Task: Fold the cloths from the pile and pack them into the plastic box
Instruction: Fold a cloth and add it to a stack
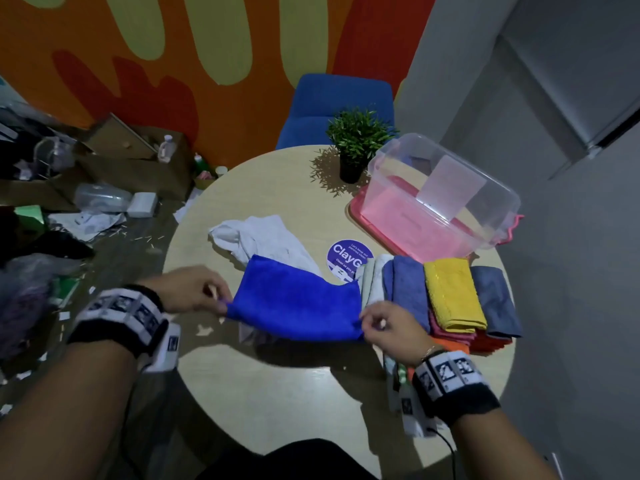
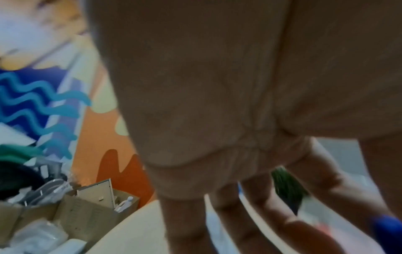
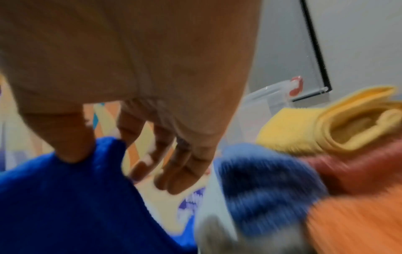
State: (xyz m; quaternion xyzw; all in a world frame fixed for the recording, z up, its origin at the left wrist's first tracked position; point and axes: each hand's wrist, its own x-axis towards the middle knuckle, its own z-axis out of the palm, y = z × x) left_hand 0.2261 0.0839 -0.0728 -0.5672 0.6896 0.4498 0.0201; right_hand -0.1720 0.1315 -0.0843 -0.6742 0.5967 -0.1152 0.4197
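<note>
A round pale wooden table [image 1: 277, 393] stands in a room with an orange, red and green painted wall [image 1: 207, 46], a blue chair [image 1: 343, 105] behind it and cardboard clutter [image 1: 131, 161] on the floor to the left. Over the table, the left hand [image 1: 188, 289] and right hand [image 1: 391, 327] each pinch a near corner of the blue cloth [image 1: 298, 303]. White cloths [image 1: 259, 237] lie behind it, folded cloths [image 1: 450, 299] to its right, near the clear plastic box [image 1: 446, 188] and a potted plant [image 1: 356, 140].
</note>
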